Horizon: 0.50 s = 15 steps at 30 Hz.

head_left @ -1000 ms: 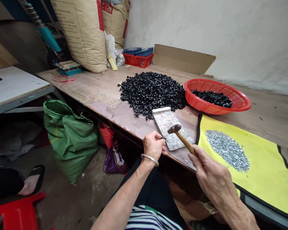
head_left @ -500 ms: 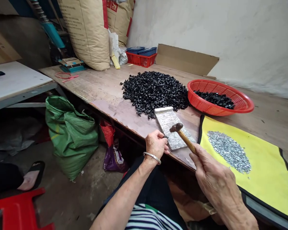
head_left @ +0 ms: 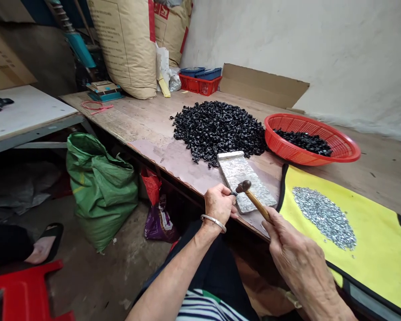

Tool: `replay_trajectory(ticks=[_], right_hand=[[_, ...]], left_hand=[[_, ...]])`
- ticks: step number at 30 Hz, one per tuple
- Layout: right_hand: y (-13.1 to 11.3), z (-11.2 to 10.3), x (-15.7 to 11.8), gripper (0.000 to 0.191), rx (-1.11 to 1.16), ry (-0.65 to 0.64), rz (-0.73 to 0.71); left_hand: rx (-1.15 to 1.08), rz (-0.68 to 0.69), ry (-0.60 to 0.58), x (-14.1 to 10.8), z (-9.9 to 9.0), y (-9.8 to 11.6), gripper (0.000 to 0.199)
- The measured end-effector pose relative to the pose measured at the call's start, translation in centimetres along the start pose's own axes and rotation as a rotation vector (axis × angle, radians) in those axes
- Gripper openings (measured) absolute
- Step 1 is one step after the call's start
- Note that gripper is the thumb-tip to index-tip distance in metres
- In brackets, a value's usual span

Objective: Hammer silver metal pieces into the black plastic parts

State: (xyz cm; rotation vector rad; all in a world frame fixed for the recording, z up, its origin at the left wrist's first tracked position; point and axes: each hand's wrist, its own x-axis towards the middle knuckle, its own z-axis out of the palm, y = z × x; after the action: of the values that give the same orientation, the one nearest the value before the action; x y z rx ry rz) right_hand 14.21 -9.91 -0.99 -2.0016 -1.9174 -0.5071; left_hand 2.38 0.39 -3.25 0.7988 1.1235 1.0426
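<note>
My left hand [head_left: 218,203] pinches a small black plastic part [head_left: 233,194] at the left side of a flat metal plate [head_left: 250,180] on the table. In my right hand [head_left: 292,249] is a hammer [head_left: 258,205], held by its wooden handle. The hammer's head is at the black part, over the plate; whether they touch I cannot tell. Just beyond the plate lies a big heap of similar black parts [head_left: 220,129]. To the right, small shiny metal pieces [head_left: 324,218] are spread on a yellow cloth [head_left: 377,249] with black edging.
A red plastic basket [head_left: 349,149] holding black parts stands behind the cloth. Large paper sacks [head_left: 123,49], a red crate [head_left: 205,87] and a cardboard sheet [head_left: 263,87] stand at the back. On the floor left are a green sack [head_left: 100,191], a red stool [head_left: 30,290] and another person's foot [head_left: 40,249].
The hammer head has come down and left, to the black part in my left hand. My left hand keeps its pinch. The whole view has shifted slightly.
</note>
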Motion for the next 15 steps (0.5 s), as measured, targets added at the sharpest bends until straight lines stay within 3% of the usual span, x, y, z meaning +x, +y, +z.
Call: replay_trajectory(ticks=[7, 12, 15], right_hand=[[-0.7, -1.4, 0.5, 0.038, 0.145, 0.120, 0.082], [-1.0, -0.2, 0.0, 0.038, -0.071, -0.041, 0.008], [-0.6, -0.3, 0.2, 0.037, -0.044, 0.024, 0.048]], left_hand=[[0.002, -0.010, -0.006, -0.1, 0.0, 0.2, 0.013], [0.006, -0.005, -0.005, -0.2, 0.1, 0.3, 0.014], [0.000, -0.001, -0.004, -0.1, 0.1, 0.2, 0.013]])
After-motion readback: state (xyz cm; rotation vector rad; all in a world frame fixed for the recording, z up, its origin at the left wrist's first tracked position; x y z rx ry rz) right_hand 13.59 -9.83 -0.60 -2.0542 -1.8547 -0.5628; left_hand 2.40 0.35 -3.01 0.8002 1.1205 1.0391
